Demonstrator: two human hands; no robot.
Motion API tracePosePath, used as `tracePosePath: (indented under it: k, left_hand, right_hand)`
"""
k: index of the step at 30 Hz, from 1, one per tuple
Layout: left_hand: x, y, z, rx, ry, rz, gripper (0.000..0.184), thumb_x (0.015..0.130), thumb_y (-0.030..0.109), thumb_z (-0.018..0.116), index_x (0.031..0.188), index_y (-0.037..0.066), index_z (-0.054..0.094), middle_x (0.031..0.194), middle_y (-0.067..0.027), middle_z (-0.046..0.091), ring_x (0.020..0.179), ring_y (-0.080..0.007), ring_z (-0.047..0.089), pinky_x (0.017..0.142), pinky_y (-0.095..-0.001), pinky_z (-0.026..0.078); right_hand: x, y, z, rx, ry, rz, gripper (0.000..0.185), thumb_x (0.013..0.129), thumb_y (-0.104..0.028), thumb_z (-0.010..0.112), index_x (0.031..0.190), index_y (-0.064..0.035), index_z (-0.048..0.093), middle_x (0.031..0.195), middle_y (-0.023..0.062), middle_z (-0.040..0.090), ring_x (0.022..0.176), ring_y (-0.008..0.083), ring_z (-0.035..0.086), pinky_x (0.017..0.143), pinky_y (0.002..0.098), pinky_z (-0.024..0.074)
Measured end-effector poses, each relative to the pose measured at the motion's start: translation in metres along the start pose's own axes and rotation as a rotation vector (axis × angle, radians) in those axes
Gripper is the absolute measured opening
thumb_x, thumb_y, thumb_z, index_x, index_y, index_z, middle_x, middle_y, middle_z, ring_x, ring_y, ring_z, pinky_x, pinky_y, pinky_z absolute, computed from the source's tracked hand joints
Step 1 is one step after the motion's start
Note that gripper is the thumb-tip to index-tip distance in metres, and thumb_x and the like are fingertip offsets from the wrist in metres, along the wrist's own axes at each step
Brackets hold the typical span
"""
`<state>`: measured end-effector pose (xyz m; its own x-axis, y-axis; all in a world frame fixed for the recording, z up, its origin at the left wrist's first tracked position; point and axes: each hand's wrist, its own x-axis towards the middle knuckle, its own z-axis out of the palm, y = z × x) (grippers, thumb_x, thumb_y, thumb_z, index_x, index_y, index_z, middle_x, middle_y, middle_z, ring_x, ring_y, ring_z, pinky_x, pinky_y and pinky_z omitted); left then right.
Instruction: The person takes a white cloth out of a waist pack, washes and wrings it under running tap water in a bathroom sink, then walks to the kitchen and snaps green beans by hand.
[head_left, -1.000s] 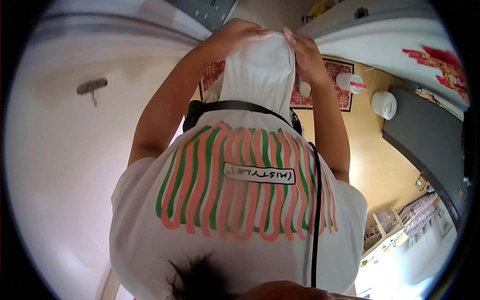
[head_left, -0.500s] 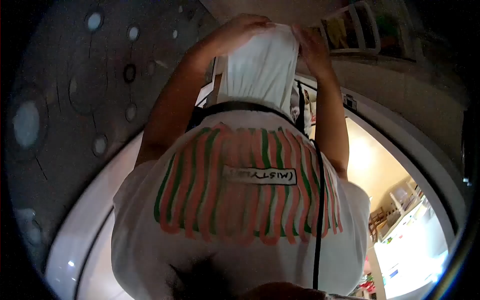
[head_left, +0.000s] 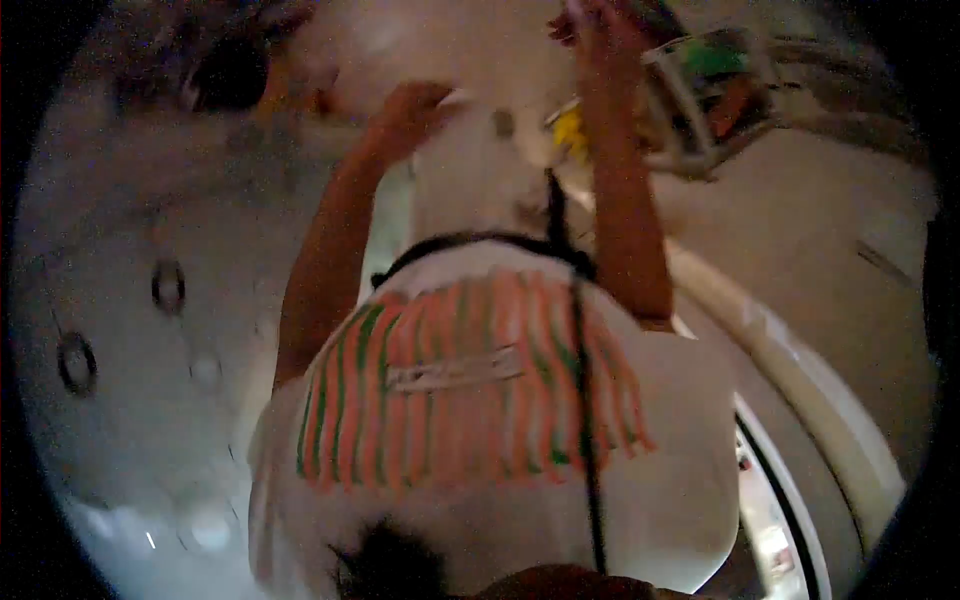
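Motion blur softens the whole head view. My left hand is raised in front of my body, its fingers bent; a small pale patch beside the fingertips cannot be made out. Farther forward and to the right is my right hand, its fingers smeared, so any contents are hidden. I wear a white shirt with pink and green stripes, crossed by a black strap. No white cloth is stretched between my hands; whether the pale area below them is cloth cannot be told.
At the upper right stands a pale-framed rack or crate with green and orange-red things. A yellow object lies beside my right forearm. A grey surface with ring patterns is on the left, and a curved pale edge on the right.
My hands have moved apart, the right one forward and the left one slightly down. The white cloth between them is no longer held up. The view has shifted along the room, past the dark patterned surface.
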<state>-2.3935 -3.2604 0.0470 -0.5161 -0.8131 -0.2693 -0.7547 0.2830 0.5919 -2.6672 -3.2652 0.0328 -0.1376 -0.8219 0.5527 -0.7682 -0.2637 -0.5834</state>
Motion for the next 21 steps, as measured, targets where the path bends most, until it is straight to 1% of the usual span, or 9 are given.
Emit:
tracePosePath:
  k: [2,3,5,6,8,10,14,19,21]
  left_hand:
    - [0.014,0.018,0.001,-0.068,-0.057,-0.083,0.046,0.092,0.031,0.065,0.129,0.004,0.060,0.114,-0.0152,0.067,0.101,-0.0166,0.061,0.086,-0.0361,0.050]
    - [0.015,0.024,0.017,-0.483,0.073,-0.240,0.042,0.091,0.031,0.066,0.122,0.003,0.065,0.100,-0.0112,0.069,0.092,-0.0175,0.061,0.078,-0.0385,0.051]
    - [0.026,0.039,0.019,-0.276,-0.011,-0.071,0.037,0.090,0.029,0.065,0.114,0.002,0.068,0.091,-0.0080,0.069,0.081,-0.0164,0.061,0.069,-0.0361,0.051]
    - [0.036,0.051,0.018,-0.194,-0.074,-0.019,0.035,0.089,0.028,0.065,0.110,0.001,0.070,0.088,-0.0069,0.068,0.076,-0.0159,0.060,0.065,-0.0347,0.051]
    - [0.064,0.087,0.012,-0.095,-0.287,-0.072,0.032,0.088,0.026,0.064,0.106,0.001,0.071,0.085,-0.0063,0.068,0.068,-0.0147,0.058,0.059,-0.0310,0.049]
    - [0.078,0.101,0.029,-0.047,-0.263,0.070,0.025,0.087,0.023,0.064,0.097,0.000,0.070,0.078,-0.0046,0.065,0.062,-0.0127,0.054,0.056,-0.0290,0.046]
    - [0.082,0.157,0.062,-0.156,-0.370,0.046,0.021,0.084,0.020,0.063,0.081,-0.001,0.063,0.067,-0.0016,0.056,0.061,-0.0094,0.049,0.054,-0.0289,0.041]
    - [0.108,0.222,0.089,-0.314,-0.522,0.220,0.023,0.086,0.022,0.061,0.078,0.000,0.060,0.068,0.0005,0.054,0.064,-0.0085,0.048,0.056,-0.0282,0.040]
    - [0.116,0.241,0.100,-0.362,-0.562,0.265,0.022,0.086,0.021,0.061,0.080,0.000,0.062,0.069,0.0008,0.056,0.064,-0.0084,0.049,0.056,-0.0272,0.040]
  right_hand:
    - [0.013,-0.017,-0.028,0.217,0.377,0.325,0.024,0.097,-0.025,0.056,0.103,-0.0040,0.064,0.099,0.0139,0.066,0.095,0.0283,0.062,0.087,0.0438,0.0475]
    - [0.017,-0.028,-0.048,0.282,0.533,0.404,0.021,0.097,-0.023,0.057,0.104,-0.0045,0.064,0.102,0.0154,0.066,0.099,0.0308,0.061,0.089,0.0461,0.0470]
    - [0.013,-0.038,-0.096,0.328,0.739,0.426,0.020,0.095,-0.021,0.059,0.105,-0.0040,0.063,0.101,0.0149,0.066,0.100,0.0285,0.061,0.089,0.0452,0.0474]
    - [0.013,-0.038,-0.117,0.363,0.838,0.421,0.020,0.095,-0.020,0.060,0.106,-0.0038,0.063,0.100,0.0147,0.065,0.100,0.0273,0.061,0.089,0.0448,0.0476]
    - [-0.002,-0.014,-0.161,0.054,0.936,0.224,0.024,0.097,-0.025,0.055,0.103,-0.0028,0.061,0.090,0.0111,0.064,0.092,0.0219,0.059,0.094,0.0404,0.0443]
    - [-0.019,0.000,-0.217,0.216,1.151,-0.044,0.037,0.100,-0.039,0.049,0.096,-0.0031,0.059,0.077,0.0069,0.065,0.071,0.0162,0.058,0.105,0.0384,0.0358]
    - [-0.091,0.017,-0.338,-0.741,1.102,0.022,0.033,0.101,-0.034,0.044,0.102,-0.0039,0.058,0.078,0.0065,0.065,0.071,0.0191,0.061,0.114,0.0441,0.0253]
    - [-0.159,0.054,-0.420,-0.962,1.212,0.147,0.027,0.098,-0.028,0.045,0.097,-0.0064,0.062,0.082,0.0051,0.067,0.077,0.0236,0.065,0.118,0.0522,0.0177]
    - [-0.190,0.044,-0.455,-1.392,0.986,0.285,0.027,0.097,-0.028,0.046,0.095,-0.0067,0.063,0.084,0.0055,0.068,0.081,0.0260,0.066,0.118,0.0551,0.0181]
